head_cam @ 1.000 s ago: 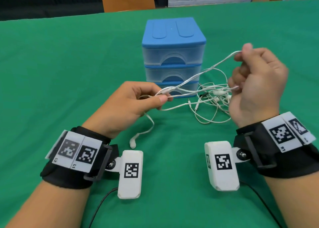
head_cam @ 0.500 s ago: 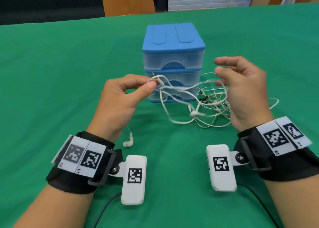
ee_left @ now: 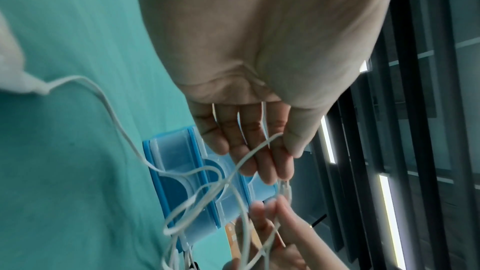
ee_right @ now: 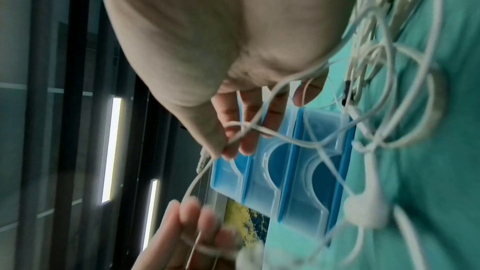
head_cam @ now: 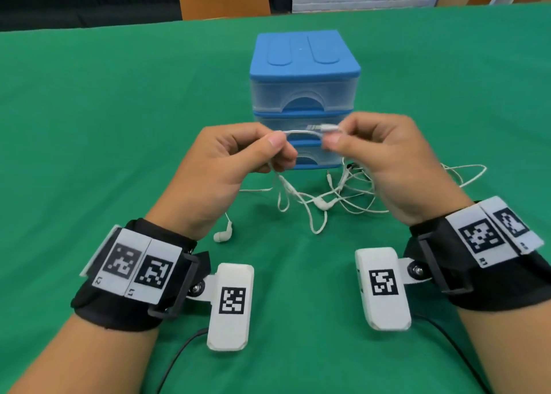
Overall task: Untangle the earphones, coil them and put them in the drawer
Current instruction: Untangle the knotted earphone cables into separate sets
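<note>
White tangled earphones [head_cam: 331,197] lie on the green table in front of a blue three-drawer unit [head_cam: 304,74], all drawers closed. My left hand [head_cam: 268,146] pinches the cord between thumb and fingers, and my right hand [head_cam: 331,136] pinches the cord's plug end close by, a short white stretch [head_cam: 301,132] arching between them. Both hands hover just in front of the drawers. One earbud [head_cam: 222,235] rests on the cloth below my left wrist. In the left wrist view the cord [ee_left: 249,155] runs from my thumb down past the drawers [ee_left: 182,171]. The right wrist view shows loops [ee_right: 389,89] hanging beside my palm.
The table is covered in green cloth [head_cam: 89,125] around the drawer unit. More cord loops [head_cam: 465,173] trail to the right of my right hand. Black cables [head_cam: 179,355] run from the wrist cameras toward me.
My hands have come together in front of the drawers, from wide apart to nearly touching. The right hand now pinches the plug end, and the tangle has slumped onto the cloth.
</note>
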{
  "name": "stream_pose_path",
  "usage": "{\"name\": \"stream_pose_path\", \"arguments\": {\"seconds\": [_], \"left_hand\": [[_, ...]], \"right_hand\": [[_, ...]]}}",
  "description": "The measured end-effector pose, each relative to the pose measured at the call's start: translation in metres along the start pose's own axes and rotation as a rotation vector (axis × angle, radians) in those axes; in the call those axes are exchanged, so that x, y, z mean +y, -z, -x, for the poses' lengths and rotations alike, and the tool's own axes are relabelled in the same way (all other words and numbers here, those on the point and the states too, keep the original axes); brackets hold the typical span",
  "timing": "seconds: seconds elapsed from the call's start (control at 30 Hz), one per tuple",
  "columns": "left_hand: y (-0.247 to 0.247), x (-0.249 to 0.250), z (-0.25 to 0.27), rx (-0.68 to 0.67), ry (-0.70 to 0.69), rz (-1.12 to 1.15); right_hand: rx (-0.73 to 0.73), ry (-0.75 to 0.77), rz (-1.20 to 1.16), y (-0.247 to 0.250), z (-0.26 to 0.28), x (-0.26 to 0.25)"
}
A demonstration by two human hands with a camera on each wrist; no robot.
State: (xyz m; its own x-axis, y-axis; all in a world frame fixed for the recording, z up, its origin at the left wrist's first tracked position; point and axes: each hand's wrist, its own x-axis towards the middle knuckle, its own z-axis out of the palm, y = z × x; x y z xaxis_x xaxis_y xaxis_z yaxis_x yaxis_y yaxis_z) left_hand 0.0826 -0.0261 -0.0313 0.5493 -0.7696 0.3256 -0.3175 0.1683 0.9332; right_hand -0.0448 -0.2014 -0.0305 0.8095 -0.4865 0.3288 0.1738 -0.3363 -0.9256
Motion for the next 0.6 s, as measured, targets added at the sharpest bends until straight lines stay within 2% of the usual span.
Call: {"name": "stream_pose_path", "arguments": {"seconds": [0.17, 0.27, 0.4, 0.5, 0.53, 0.6], "left_hand": [[0.011, 0.002, -0.003, 0.149, 0.043, 0.126], [0.017, 0.005, -0.002, 0.156, 0.084, 0.172], [0.016, 0.005, 0.0, 0.049, 0.117, 0.146], [0.012, 0.005, 0.003, -0.04, 0.117, 0.124], [0.01, 0.005, 0.004, -0.065, 0.114, 0.105], [0.008, 0.005, 0.005, -0.113, 0.112, 0.057]], "right_hand": [[0.289, -0.136, -0.228, 0.017, -0.004, 0.002], [0.447, -0.167, -0.286, 0.025, -0.006, 0.002], [0.471, -0.15, -0.028, 0.021, -0.008, 0.005], [0.542, -0.044, -0.014, 0.017, -0.007, 0.003], [0.529, 0.002, -0.039, 0.016, -0.006, 0.001], [0.39, 0.064, -0.109, 0.014, -0.004, 0.0]]}}
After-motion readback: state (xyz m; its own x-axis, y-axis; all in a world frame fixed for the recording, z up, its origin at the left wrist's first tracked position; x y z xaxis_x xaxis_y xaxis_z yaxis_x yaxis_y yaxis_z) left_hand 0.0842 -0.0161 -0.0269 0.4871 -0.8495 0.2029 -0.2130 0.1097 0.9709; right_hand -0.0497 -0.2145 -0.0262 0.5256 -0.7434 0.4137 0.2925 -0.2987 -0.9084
